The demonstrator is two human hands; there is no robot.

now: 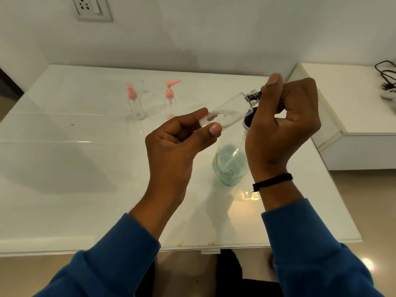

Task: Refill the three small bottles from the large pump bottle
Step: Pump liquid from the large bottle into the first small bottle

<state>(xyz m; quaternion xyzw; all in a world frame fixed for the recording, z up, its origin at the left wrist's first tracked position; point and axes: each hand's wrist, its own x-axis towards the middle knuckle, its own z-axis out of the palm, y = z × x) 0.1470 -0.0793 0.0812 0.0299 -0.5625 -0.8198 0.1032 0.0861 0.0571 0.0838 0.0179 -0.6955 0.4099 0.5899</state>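
Above the white table, the left hand pinches the base of a small clear plastic bottle, tilted toward one o'clock — the right hand is curled round its dark threaded cap. Directly beneath stands the large clear bottle of blue-green liquid; two pink-topped small bottles wait at eleven o'clock. A slipping twist could drop the bottle — toppling the big one.

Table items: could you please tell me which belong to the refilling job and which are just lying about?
Job: small clear bottle held by left hand and right hand; two pink-topped bottles; large bottle.
Lying about: black cable; wall socket.
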